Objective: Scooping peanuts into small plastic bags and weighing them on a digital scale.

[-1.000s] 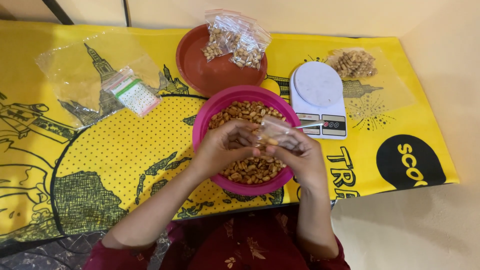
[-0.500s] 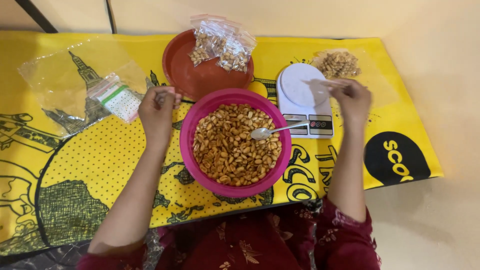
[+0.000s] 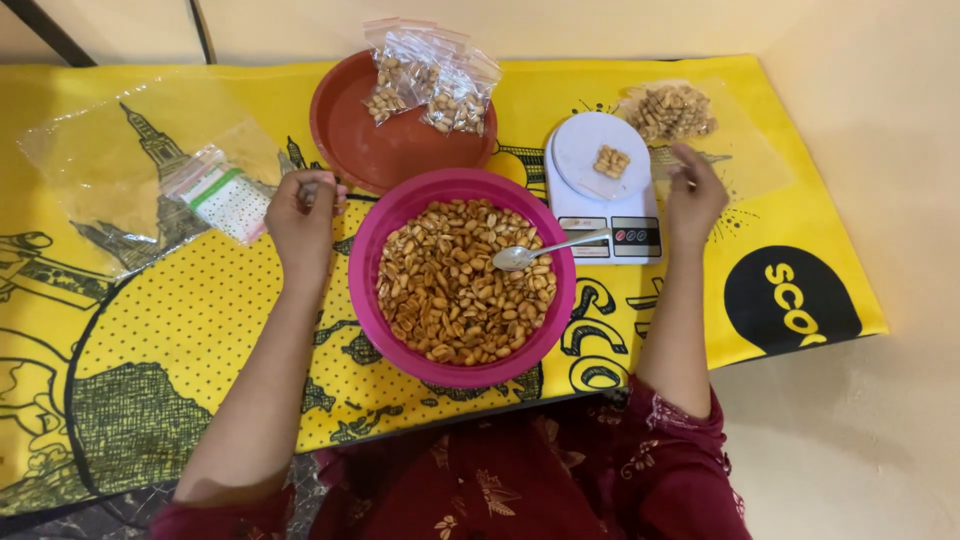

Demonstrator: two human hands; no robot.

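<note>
A pink bowl (image 3: 370, 300) full of roasted peanuts sits in front of me, and a metal spoon (image 3: 545, 250) rests in it with its handle pointing right. My left hand (image 3: 300, 215) hovers left of the bowl with its fingers curled, close to a stack of small clear bags (image 3: 215, 192). Whether it holds anything I cannot tell. My right hand (image 3: 693, 198) is just right of a white kitchen scale (image 3: 600, 215), fingers apart and empty. A small clear bag with a few peanuts (image 3: 610, 162) lies on the scale's round platform.
Behind the pink bowl, a brown plate (image 3: 385, 150) holds filled peanut bags (image 3: 435, 80). A clear sheet with a heap of peanuts (image 3: 672, 110) lies at the back right, and a large clear bag (image 3: 95, 150) at the back left. The yellow printed cloth (image 3: 180, 330) ends near my body.
My right hand has let go of the small peanut bag onto the scale and moved to the scale's right side. My left hand has stayed left of the bowl.
</note>
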